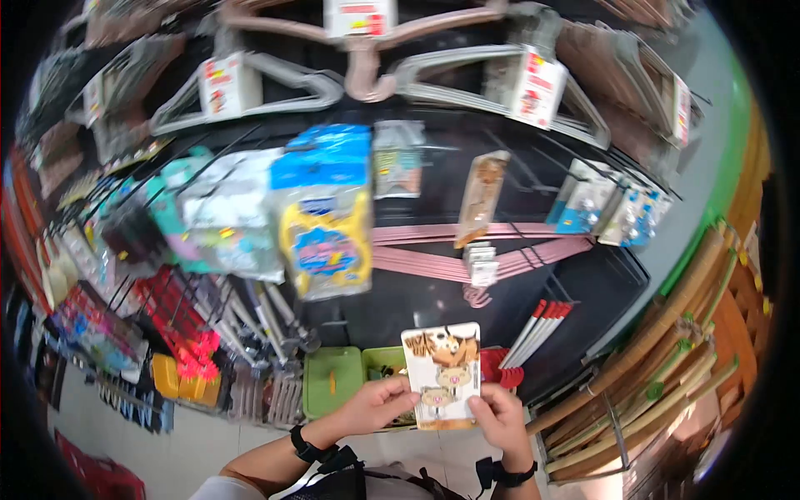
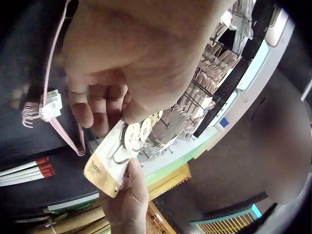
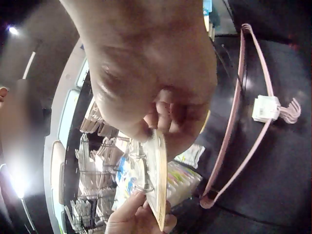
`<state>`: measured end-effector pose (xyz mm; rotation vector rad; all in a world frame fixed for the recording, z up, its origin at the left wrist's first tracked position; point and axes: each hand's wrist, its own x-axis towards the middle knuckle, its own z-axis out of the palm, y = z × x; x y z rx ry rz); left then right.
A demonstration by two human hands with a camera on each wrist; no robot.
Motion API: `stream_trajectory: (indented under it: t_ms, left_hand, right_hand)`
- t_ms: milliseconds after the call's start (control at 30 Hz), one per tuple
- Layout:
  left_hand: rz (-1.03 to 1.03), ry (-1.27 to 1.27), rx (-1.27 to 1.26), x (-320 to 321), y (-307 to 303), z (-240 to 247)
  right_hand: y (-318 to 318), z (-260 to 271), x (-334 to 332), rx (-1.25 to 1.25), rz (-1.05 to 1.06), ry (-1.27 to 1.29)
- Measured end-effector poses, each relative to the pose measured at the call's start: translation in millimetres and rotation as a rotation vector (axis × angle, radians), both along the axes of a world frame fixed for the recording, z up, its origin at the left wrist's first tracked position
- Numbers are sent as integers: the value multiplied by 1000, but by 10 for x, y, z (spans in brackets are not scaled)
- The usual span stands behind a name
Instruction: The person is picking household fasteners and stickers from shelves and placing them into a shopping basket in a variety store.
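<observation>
In the head view a white and brown card of hooks (image 1: 440, 375) with cartoon animal faces faces the person at chest height. The left hand (image 1: 379, 406) pinches its left edge, thumb at the front. Opposite it, the right hand (image 1: 502, 421) pinches the lower right edge. Wire hooks stand out from the card (image 2: 106, 165) in the left wrist view, where the left hand (image 2: 131, 53) fills the top and the right hand (image 2: 127, 202) is below. The right wrist view catches the card (image 3: 160, 180) nearly edge-on, between the right hand (image 3: 151, 68) and left hand (image 3: 131, 217).
Ahead is a dark display wall with pink hangers (image 1: 425, 262), a yellow and blue glove pack (image 1: 325, 217) and grey hangers (image 1: 250, 92). Green bins (image 1: 333, 379) stand low behind the hands. Wooden poles (image 1: 642, 408) lean in a rack at right.
</observation>
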<state>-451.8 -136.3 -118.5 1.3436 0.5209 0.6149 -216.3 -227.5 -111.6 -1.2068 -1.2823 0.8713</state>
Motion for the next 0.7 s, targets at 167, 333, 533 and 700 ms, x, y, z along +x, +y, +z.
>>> stream_trajectory:
  t_ms: [167,333,533,700]
  left_hand:
    - [-40,86,-10,-983,-625,-437]
    - [147,105,-130,-2062,-1413,-776]
    - [455,94,-190,-3229,-2452,-1365]
    - [887,123,-288,-4068,-3380,-1753]
  right_hand:
    - [-447,-604,-635,-178,186,-19]
    - [-625,-738,-1686,-281,437,0]
    - [-824,-1090,-3012,-315,684,-96]
    - [-835,-1494,-3936,-545,1004,-215]
